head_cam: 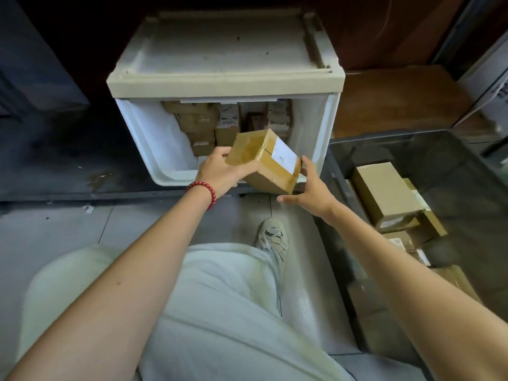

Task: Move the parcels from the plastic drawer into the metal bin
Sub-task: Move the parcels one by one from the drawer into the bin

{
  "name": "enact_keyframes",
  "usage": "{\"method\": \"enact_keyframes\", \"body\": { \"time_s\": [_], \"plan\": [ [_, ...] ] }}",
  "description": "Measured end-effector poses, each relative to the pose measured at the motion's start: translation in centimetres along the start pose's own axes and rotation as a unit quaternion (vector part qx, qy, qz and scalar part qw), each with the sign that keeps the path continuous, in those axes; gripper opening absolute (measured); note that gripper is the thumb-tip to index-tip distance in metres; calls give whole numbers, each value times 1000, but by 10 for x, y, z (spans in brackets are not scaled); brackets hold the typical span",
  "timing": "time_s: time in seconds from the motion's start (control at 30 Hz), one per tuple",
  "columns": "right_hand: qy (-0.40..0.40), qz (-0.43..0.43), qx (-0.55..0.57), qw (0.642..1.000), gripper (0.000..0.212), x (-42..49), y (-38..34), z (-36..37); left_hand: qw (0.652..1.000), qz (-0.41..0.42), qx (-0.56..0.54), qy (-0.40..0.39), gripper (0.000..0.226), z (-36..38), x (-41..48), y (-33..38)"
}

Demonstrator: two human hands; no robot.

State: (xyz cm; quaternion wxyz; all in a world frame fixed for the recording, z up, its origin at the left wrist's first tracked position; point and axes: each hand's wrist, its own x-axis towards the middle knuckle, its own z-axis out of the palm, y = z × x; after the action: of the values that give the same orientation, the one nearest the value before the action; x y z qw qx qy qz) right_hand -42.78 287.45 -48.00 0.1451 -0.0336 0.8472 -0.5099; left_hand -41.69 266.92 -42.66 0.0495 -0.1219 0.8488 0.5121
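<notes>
Drawer wall between held parcel and bin — shoe below.

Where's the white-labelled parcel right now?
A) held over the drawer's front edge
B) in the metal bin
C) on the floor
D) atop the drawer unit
A: the left hand grips the parcel above the front rim of the plastic drawer, and the right hand touches its far end.

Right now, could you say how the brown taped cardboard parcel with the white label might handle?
Probably stiff: the brown taped cardboard parcel keeps square edges. Likely light: the left hand grips it tilted. Glossy tape may slip.
</notes>
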Motion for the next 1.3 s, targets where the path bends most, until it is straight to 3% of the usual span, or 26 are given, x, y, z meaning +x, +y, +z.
{"method": "enact_keyframes", "body": {
  "time_s": [0.23, 0.37, 0.6, 0.8, 0.93, 1.1, 1.3],
  "plan": [
    [42, -19, 233, 971, 100, -38, 7, 9, 994, -43, -83, -55, 72, -6, -13, -12],
    [63, -42, 273, 959, 88, -52, 14, 23, 997, -44, -51, -47, 36, -1, -15, -10],
    [85, -71, 159, 981, 92, -66, 20, 17, 992, -77, -62, -79, 44, 3, -12, -5],
    [66, -64, 199, 976, 103, -73, 21, 14, 992, -63, -35, -99, 32, 13, -11, -3],
    [85, -33, 262, 961, 90, -75, 14, 13, 994, -31, 5, -103, 34, 13, -12, -6],
    [109, 20, 285, 952, 60, -77, 6, 12, 995, -6, -2, -95, 61, 15, -11, -2],
    [147, 118, 310, 932, 56, -75, 3, 16, 995, 76, -31, -64, 48, 28, -15, 11]
  ]
}}
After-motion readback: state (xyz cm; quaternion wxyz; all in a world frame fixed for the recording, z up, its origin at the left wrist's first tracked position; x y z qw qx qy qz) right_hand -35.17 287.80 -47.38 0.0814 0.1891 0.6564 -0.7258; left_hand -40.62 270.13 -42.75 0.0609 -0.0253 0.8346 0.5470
